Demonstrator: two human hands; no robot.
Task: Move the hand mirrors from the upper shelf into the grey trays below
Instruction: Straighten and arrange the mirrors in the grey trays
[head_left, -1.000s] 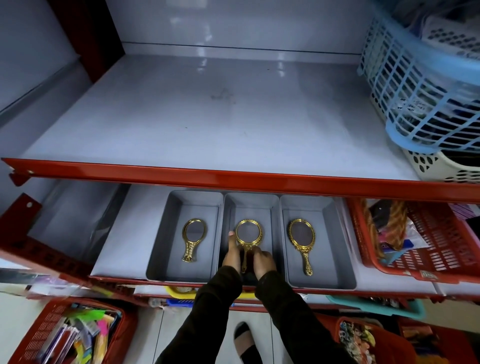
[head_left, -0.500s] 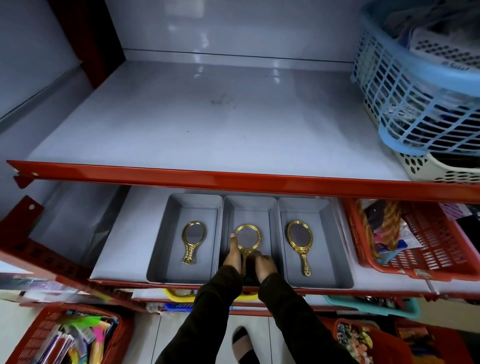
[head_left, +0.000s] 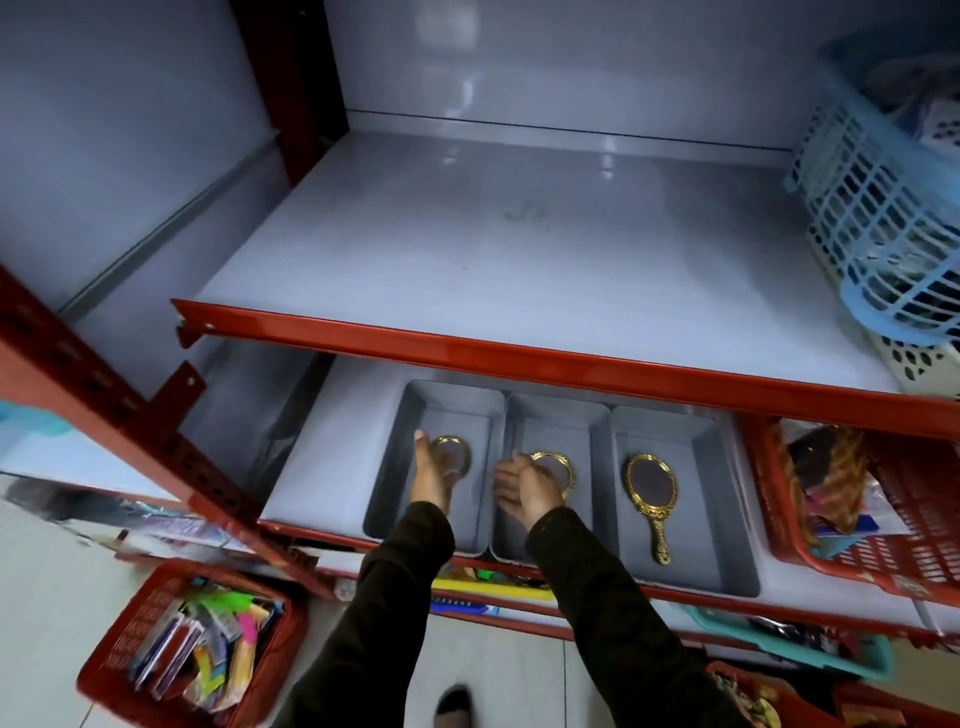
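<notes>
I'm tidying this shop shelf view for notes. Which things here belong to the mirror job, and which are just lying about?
Job:
left mirror, under left hand
middle mirror, at right hand
right mirror
three grey trays
upper shelf

Lying about:
blue basket
white basket
red basket
floor basket

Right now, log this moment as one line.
upper shelf: no mirrors | three grey trays: one mirror each | left hand on left mirror | right hand on middle mirror
</notes>
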